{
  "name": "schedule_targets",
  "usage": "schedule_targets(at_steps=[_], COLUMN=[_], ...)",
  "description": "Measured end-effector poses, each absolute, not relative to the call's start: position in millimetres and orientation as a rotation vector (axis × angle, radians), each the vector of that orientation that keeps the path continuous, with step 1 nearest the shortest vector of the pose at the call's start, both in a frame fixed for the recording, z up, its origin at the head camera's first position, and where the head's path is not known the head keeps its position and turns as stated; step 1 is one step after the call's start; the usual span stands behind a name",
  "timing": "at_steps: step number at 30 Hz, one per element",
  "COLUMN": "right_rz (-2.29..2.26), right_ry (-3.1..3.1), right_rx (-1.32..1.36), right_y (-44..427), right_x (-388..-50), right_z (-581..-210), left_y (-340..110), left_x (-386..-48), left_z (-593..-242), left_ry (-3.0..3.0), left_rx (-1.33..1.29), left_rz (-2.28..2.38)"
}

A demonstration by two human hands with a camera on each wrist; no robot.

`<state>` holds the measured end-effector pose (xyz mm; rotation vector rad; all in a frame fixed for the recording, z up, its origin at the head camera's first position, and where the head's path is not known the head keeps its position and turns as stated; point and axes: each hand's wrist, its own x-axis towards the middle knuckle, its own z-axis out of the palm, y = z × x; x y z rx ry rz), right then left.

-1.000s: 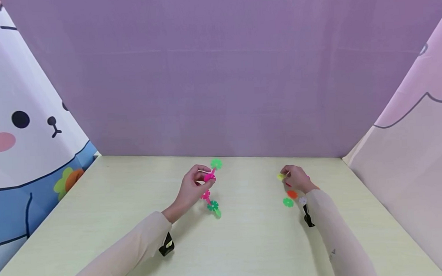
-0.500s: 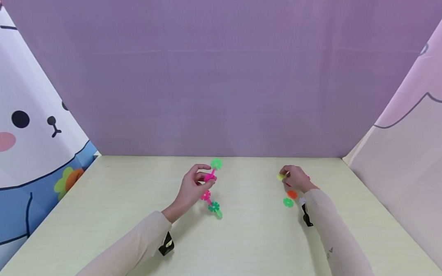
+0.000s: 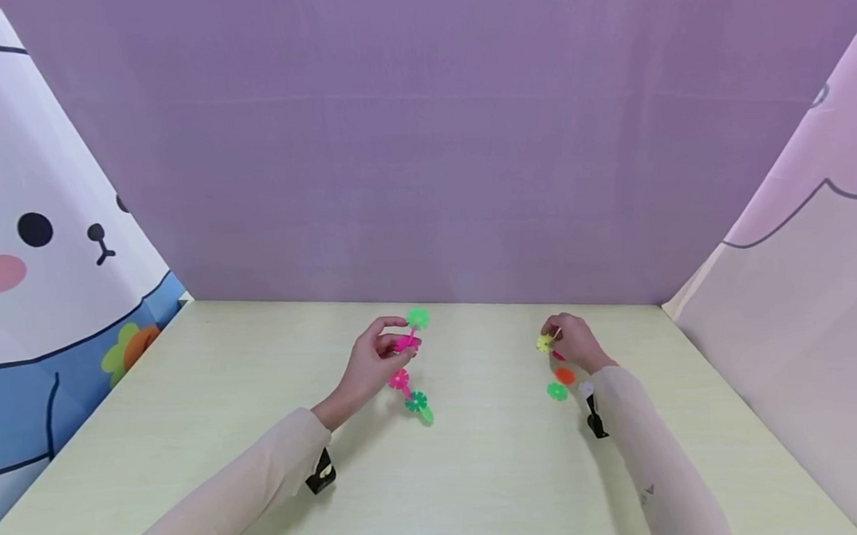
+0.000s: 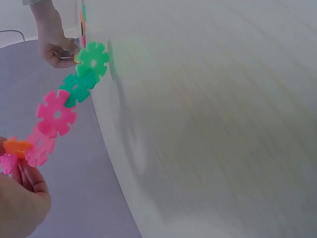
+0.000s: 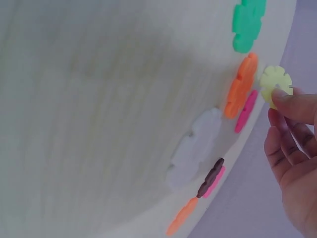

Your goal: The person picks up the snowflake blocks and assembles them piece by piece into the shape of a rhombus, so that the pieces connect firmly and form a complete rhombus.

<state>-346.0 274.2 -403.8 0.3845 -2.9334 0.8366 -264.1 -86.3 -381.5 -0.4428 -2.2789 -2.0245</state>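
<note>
My left hand (image 3: 364,370) holds a chain of interlocking snowflake discs (image 4: 48,111) above the table. Thumb and fingers pinch it near an orange disc (image 4: 17,147). In the left wrist view the chain runs from pink through teal to a bright green disc (image 4: 93,58); another green disc (image 3: 418,318) sticks up at its far end in the head view. Over to the right, my right hand (image 3: 574,345) pinches a single yellow snowflake disc (image 5: 272,79) between thumb and fingers, seemingly just off the tabletop. The fingertips behind the yellow disc are partly hidden.
Loose discs lie around my right hand: green (image 3: 558,392), orange (image 3: 565,376), white (image 5: 195,146), pink (image 5: 246,111), dark brown (image 5: 210,178) and another orange (image 5: 182,216). A purple backdrop (image 3: 425,180) rises behind the pale table (image 3: 480,473).
My right hand has raised the yellow disc slightly and turned it, so more of its face shows. The left hand stays nearly still; the lower end of its chain has shifted slightly right.
</note>
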Motion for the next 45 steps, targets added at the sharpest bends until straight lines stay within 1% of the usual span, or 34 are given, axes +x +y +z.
schedule_targets(at_steps=[14,19,27,41,45], right_rz=[0.909,0.927,1.034,1.254,1.303], right_ry=[-2.824,-2.747,-2.644,-2.595,-2.575], right_rx=[0.494,0.539,0.610,0.688,0.732], right_y=[274.8,267.6,250.9,203.3,184.3], right_x=[-338.5,-332.8,-323.4,-302.1,-286.5], right_z=[-394.6,-389.7,-383.3,-379.1,-366.5], left_y=[-88.3,-88.9,-89.1,-88.8,-87.6], left_x=[-266.1,-260.7,-246.3,-246.9,-246.4], left_z=[-383.4,-375.7,-359.3,-357.9,-357.0], left_ry=[-2.227,-2.228,-2.271,-2.311,-2.305], left_rx=[-0.480,-0.532,-0.574,-0.595,-0.598], left_rz=[-2.052,-2.022,-1.940,-1.895,-1.899])
